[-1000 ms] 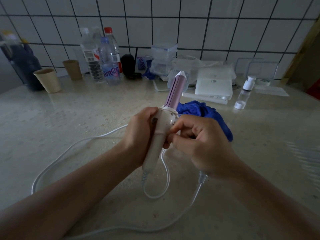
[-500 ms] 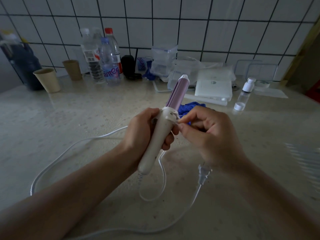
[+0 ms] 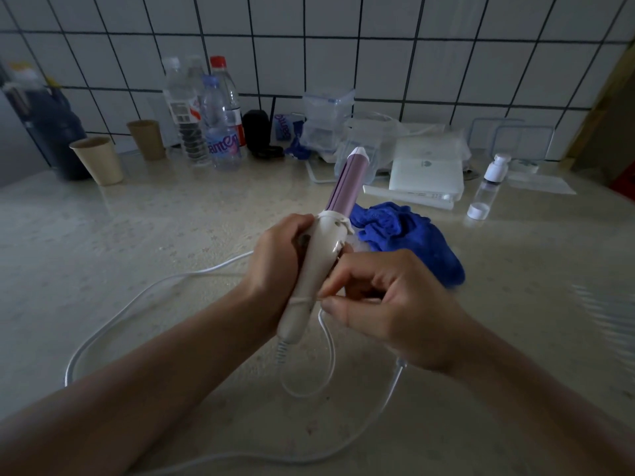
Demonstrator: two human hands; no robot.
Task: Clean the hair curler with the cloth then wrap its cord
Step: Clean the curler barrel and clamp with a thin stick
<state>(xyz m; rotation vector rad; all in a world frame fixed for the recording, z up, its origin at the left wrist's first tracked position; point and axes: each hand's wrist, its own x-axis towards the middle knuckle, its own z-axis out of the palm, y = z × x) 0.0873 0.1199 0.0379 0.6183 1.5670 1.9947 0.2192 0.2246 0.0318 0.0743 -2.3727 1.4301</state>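
My left hand (image 3: pixel 275 266) grips the white handle of the hair curler (image 3: pixel 319 249), whose pink barrel tilts up and away toward the wall. My right hand (image 3: pixel 388 304) pinches the white cord (image 3: pixel 330 355) against the lower handle, where one turn of cord lies across it. The rest of the cord loops below the handle and trails left over the counter in a wide arc. The blue cloth (image 3: pixel 409 235) lies crumpled on the counter just behind my right hand, touched by neither hand.
Paper cups (image 3: pixel 98 159), several plastic bottles (image 3: pixel 220 125), clear containers (image 3: pixel 328 121) and a white box (image 3: pixel 426 175) line the tiled back wall. A small bottle (image 3: pixel 491 182) with its cap beside it stands at the right. The stone counter (image 3: pixel 137 242) stretches to the left.
My right hand slid from the curler's collar down to the lower handle, drawing the cord across it. The blue cloth behind is more exposed. The left hand's grip is the same.
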